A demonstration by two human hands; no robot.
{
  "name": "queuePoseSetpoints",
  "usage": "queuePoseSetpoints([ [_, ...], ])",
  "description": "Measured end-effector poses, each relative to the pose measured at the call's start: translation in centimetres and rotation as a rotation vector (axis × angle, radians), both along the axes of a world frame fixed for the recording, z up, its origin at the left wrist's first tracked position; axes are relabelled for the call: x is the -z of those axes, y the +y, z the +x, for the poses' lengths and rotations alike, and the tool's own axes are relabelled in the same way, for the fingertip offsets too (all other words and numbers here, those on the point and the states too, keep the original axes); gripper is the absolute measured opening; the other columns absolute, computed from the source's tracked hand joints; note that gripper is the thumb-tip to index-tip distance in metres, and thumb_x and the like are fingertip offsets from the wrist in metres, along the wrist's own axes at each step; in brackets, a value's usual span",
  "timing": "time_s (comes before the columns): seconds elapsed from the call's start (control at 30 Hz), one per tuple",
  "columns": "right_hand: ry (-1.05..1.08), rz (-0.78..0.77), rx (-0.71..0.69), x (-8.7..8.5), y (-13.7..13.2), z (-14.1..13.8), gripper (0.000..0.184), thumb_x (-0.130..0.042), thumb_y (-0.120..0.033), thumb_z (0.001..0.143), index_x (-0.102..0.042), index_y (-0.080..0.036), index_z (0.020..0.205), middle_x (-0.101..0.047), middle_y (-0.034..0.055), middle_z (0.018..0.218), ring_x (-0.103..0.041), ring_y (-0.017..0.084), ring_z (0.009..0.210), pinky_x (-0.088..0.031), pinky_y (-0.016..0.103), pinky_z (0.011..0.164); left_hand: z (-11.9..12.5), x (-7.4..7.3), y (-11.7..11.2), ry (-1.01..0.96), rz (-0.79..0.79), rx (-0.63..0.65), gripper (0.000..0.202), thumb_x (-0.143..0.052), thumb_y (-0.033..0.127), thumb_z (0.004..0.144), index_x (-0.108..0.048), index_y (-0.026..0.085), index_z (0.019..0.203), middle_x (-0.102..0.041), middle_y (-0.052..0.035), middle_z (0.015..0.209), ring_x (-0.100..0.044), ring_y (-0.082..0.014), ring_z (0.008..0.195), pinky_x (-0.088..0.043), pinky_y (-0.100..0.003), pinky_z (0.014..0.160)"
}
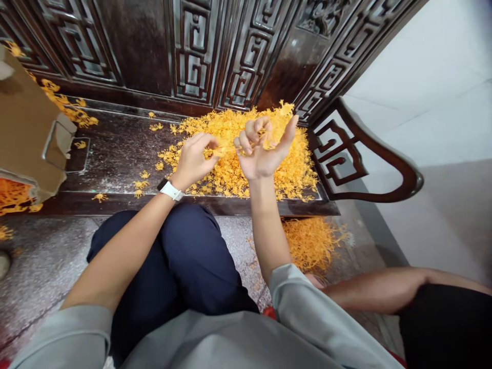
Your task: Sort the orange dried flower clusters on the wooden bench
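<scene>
Small yellow-orange plastic pieces with thin legs, like little spiders or crabs, form a big pile (230, 179) on the dark wooden bench. My left hand (194, 159), with a white-strapped watch (170, 189) at its wrist, pinches a yellow-orange plastic piece (221, 148) above the pile. Beside it, my right hand (263, 154) is turned palm up. Its fingers curl round thin yellow-orange plastic strands while the thumb sticks out. A thin strand runs between the two hands. The exact shape of the held pieces is blurred against the pile.
A cardboard box (31, 118) stands at the left, with orange pieces (15, 195) at its torn opening. Loose pieces (100, 197) lie along the bench (111, 148). A curved armrest (407, 179) bounds the right end. Below lies a stringy orange heap (315, 241), near another person's leg (376, 292).
</scene>
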State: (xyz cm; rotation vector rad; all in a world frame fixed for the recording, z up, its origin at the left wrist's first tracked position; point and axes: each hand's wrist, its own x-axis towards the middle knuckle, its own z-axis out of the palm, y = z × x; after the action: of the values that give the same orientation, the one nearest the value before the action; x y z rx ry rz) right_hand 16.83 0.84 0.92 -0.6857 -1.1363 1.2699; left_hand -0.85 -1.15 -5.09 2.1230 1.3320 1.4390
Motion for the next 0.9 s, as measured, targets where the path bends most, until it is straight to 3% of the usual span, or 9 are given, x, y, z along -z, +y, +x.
queuePoseSetpoints([
  [0.1, 0.021, 0.018, 0.072, -0.1, 0.9, 1.0, 0.071, -0.039, -0.095, 0.091, -0.059, -0.028, 0.082, -0.048, -0.0003, 0.069, -0.04, 0.013, 0.053, -0.044, 0.033, 0.057, -1.3, 0.0, 0.3, 0.11, 0.037, -0.078, 0.02, -0.073, 0.02, 0.085, -0.072, 0.023, 0.104, -0.074, -0.0074, 0.099, -0.065, -0.0304, 0.1, -0.046, -0.045, 0.097],
  [0.27, 0.11, 0.043, 0.142, 0.1, 3.2, 2.4, 0.059, -0.047, -0.082, 0.097, -0.059, -0.027, 0.079, -0.041, -0.0035, 0.064, -0.033, 0.01, 0.047, -0.039, 0.03, 0.051, -1.6, -0.3, 0.1, 0.277, 0.008, -0.013, 0.042, -0.068, 0.018, 0.086, -0.073, 0.024, 0.128, -0.077, -0.0096, 0.115, -0.064, -0.0328, 0.104, -0.046, -0.047, 0.098],
  [0.4, 0.056, 0.062, 0.188, 0.3, 4.2, 2.4, 0.056, -0.048, -0.078, 0.099, -0.061, -0.028, 0.079, -0.039, -0.0046, 0.062, -0.032, 0.009, 0.044, -0.041, 0.029, 0.051, -0.8, 0.2, -0.2, 0.204, -0.029, -0.09, 0.063, -0.072, 0.021, 0.081, -0.064, 0.02, 0.144, -0.071, -0.0097, 0.096, -0.062, -0.0297, 0.086, -0.048, -0.044, 0.088],
  [0.57, 0.027, 0.075, 0.247, 0.5, 4.7, 2.3, 0.054, -0.048, -0.077, 0.099, -0.061, -0.028, 0.08, -0.033, -0.0061, 0.059, -0.029, 0.009, 0.042, -0.04, 0.028, 0.049, -0.4, 0.4, -0.2, 0.235, 0.01, -0.036, 0.036, -0.071, 0.025, 0.078, -0.078, 0.023, 0.113, -0.069, -0.0085, 0.082, -0.062, -0.0304, 0.084, -0.048, -0.046, 0.088],
  [0.7, 0.0, 0.047, 0.242, -0.1, 4.0, 2.3, 0.052, -0.052, -0.076, 0.1, -0.063, -0.028, 0.084, -0.034, -0.0063, 0.059, -0.032, 0.009, 0.042, -0.04, 0.028, 0.047, -0.7, 0.4, 0.2, 0.353, -0.117, 0.053, 0.023, -0.065, 0.029, 0.082, -0.081, 0.026, 0.099, -0.065, -0.0049, 0.069, -0.058, -0.0262, 0.069, -0.047, -0.042, 0.078],
  [0.77, -0.008, 0.047, 0.241, -0.8, 3.1, 2.3, 0.052, -0.052, -0.076, 0.1, -0.064, -0.027, 0.087, -0.038, -0.0052, 0.062, -0.041, 0.009, 0.045, -0.043, 0.027, 0.049, -0.9, 0.2, 0.3, 0.359, -0.184, 0.067, 0.012, -0.064, 0.031, 0.084, -0.073, 0.025, 0.08, -0.06, -0.0037, 0.065, -0.051, -0.0223, 0.062, -0.044, -0.039, 0.072],
  [0.83, 0.006, 0.085, 0.215, -1.8, 2.1, 2.3, 0.052, -0.054, -0.077, 0.099, -0.066, -0.027, 0.093, -0.049, -0.003, 0.069, -0.056, 0.01, 0.056, -0.05, 0.027, 0.056, -1.0, -0.1, 0.3, 0.292, -0.211, 0.057, 0.025, -0.063, 0.033, 0.085, -0.055, 0.024, 0.064, -0.054, -0.0027, 0.063, -0.045, -0.0196, 0.059, -0.042, -0.038, 0.069],
  [0.9, 0.021, 0.125, 0.155, -2.7, 1.5, 2.3, 0.055, -0.056, -0.081, 0.096, -0.069, -0.028, 0.104, -0.063, 0.0, 0.085, -0.07, 0.014, 0.079, -0.057, 0.028, 0.069, -1.1, -0.6, 0.3, 0.137, -0.249, 0.065, 0.033, -0.063, 0.035, 0.086, -0.044, 0.024, 0.061, -0.051, -0.0022, 0.063, -0.044, -0.019, 0.06, -0.043, -0.039, 0.069],
])
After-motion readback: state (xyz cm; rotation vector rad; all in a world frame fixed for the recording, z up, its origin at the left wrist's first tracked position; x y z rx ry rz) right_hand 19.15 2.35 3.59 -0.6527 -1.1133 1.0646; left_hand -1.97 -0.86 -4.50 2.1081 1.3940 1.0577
